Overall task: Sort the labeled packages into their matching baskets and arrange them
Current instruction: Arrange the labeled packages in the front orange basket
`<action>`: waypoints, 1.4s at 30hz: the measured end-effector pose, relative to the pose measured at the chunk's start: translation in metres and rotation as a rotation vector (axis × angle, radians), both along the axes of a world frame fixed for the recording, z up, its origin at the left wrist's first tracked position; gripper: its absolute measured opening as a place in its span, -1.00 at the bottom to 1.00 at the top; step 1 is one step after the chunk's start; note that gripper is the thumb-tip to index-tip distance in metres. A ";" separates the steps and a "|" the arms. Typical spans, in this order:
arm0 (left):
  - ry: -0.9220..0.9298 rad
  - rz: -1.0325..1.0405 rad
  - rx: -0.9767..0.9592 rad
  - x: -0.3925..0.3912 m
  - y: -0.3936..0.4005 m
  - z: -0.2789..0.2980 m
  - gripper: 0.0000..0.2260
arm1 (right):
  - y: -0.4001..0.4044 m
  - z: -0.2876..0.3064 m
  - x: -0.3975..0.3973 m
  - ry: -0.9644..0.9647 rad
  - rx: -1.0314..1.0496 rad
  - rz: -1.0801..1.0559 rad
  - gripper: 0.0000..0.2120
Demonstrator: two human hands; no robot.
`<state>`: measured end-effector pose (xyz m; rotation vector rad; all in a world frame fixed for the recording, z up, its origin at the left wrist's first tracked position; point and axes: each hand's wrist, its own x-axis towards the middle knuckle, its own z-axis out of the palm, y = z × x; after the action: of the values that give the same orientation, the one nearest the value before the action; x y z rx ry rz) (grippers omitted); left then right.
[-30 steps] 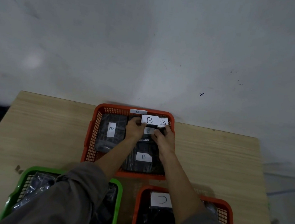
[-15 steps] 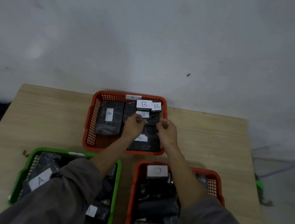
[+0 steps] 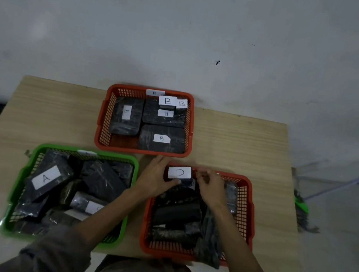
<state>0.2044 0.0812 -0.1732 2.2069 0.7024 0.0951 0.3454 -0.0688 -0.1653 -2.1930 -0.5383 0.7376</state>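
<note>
Your left hand (image 3: 156, 178) and right hand (image 3: 210, 185) meet at the far end of the near-right orange basket (image 3: 244, 212), at about 5 o'clock on the table (image 3: 240, 142). Both pinch the C-labelled package (image 3: 178, 173), one on each side, above a jumble of dark packages. At 7 o'clock sits the green basket (image 3: 17, 186), with an A-labelled package (image 3: 46, 180) tilted among others. At 12 o'clock, the far orange basket (image 3: 102, 116) holds B-labelled packages (image 3: 162, 138) laid flat and side by side.
</note>
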 end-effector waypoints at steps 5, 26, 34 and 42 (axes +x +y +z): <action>0.068 0.014 0.096 -0.013 -0.016 -0.005 -0.31 | -0.033 -0.009 -0.012 -0.046 -0.070 0.003 -0.80; 0.234 0.156 0.061 -0.020 -0.057 -0.016 -0.69 | -0.018 -0.011 -0.031 -0.141 -0.129 0.304 -0.32; 0.065 0.236 -0.137 -0.020 -0.046 -0.013 -0.80 | -0.008 -0.024 -0.018 -0.009 0.059 0.076 -0.49; 0.103 0.181 -0.065 -0.002 -0.059 -0.024 -0.77 | -0.080 -0.026 -0.007 -0.078 0.146 -0.427 -0.51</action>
<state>0.2026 0.0224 -0.1976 2.0947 0.9491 0.0500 0.3381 -0.1486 -0.1910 -2.1056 -0.1428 0.3736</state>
